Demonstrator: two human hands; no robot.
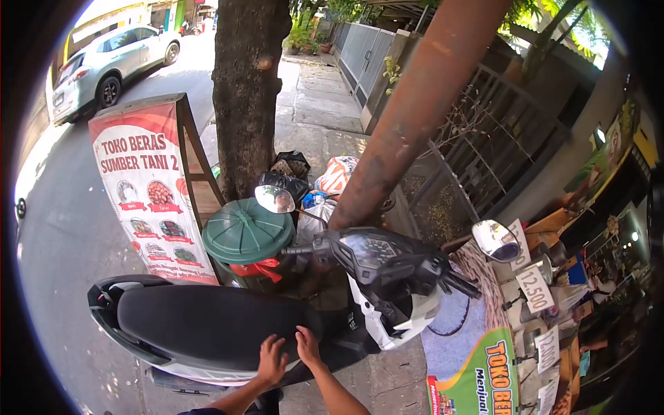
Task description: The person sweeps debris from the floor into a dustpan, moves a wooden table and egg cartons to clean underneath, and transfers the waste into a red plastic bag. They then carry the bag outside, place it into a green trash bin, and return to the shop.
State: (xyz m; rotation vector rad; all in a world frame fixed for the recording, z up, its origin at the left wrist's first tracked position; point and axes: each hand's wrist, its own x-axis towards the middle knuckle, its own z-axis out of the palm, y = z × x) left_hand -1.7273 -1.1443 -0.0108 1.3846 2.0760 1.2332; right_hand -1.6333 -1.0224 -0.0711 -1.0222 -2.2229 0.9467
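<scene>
A parked scooter lies across the view, its long black seat (207,325) on the left and its handlebar with the instrument panel (370,250) on the right. Over the near edge of the seat's front part is my left hand (273,360), fingers spread, with nothing visible in it. My right one, the other hand (308,346), is just beside it at the seat's front end, its fingers bent and close together; whether they hold anything is hidden. The two hands are near each other but apart.
Behind the scooter stand a green lidded bin (247,232), bagged rubbish (337,174), a tree trunk (245,104) and a rusty slanting pole (422,104). A printed sign (149,187) is at left. Price cards (535,289) and a banner (484,370) line the right.
</scene>
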